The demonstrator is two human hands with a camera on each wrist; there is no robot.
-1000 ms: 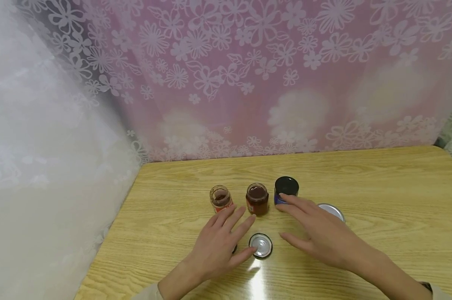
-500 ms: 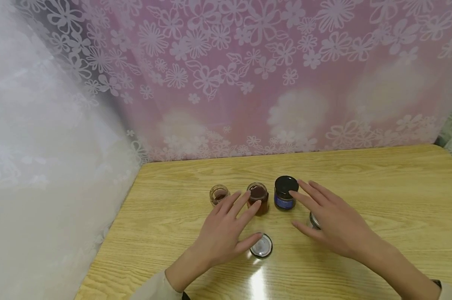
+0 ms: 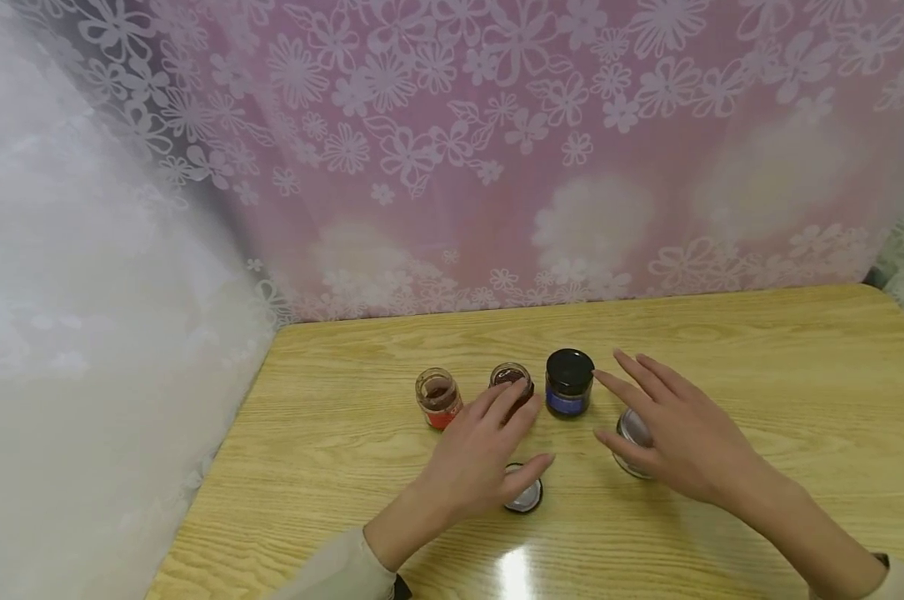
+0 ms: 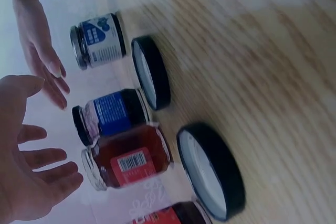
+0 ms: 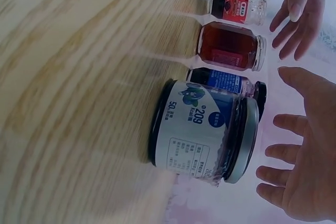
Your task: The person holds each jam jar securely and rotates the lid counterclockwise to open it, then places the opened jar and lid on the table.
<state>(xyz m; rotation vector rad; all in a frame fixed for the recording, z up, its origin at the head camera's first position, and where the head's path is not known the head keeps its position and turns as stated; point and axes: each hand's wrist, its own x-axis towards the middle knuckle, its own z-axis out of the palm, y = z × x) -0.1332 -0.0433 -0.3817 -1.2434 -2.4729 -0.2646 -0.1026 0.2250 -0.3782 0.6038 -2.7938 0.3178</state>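
A pink floral curtain (image 3: 452,167) hangs behind everything, with a pale sheet (image 3: 84,292) along the left. Before them spreads a wood-grain table (image 3: 759,358).

Above the table are 2 hands, each coming from a pale sleeve (image 3: 347,558). The right hand (image 3: 676,433) hovers over the silver-lidded jar (image 5: 194,135), fingers spread and straight, gripping nothing; the right wrist view shows a gap between fingertips and lid. The left hand (image 3: 481,450) hangs in front of the row of jars, fingers spread and slightly bent, also holding nothing.

There are 4 jars, all upright. In the row, from left to right, stand the uncovered red-label jar (image 3: 438,400), the uncovered dark-red jar (image 3: 510,377) and the blue-label jar (image 3: 569,385), which wears a black lid. The silver-lidded jar stands nearer the person and farther right, partly covered by the right hand in the head view. In the right wrist view it blocks part of the blue-label jar. The left fingers hide much of the dark-red jar from above.

Smallest are 2 loose dark-rimmed lids on the table, pale insides up: the right lid (image 3: 524,496), partly under the left thumb's outline, and the left lid (image 4: 210,174), which stands before the red-label jar in the left wrist view.
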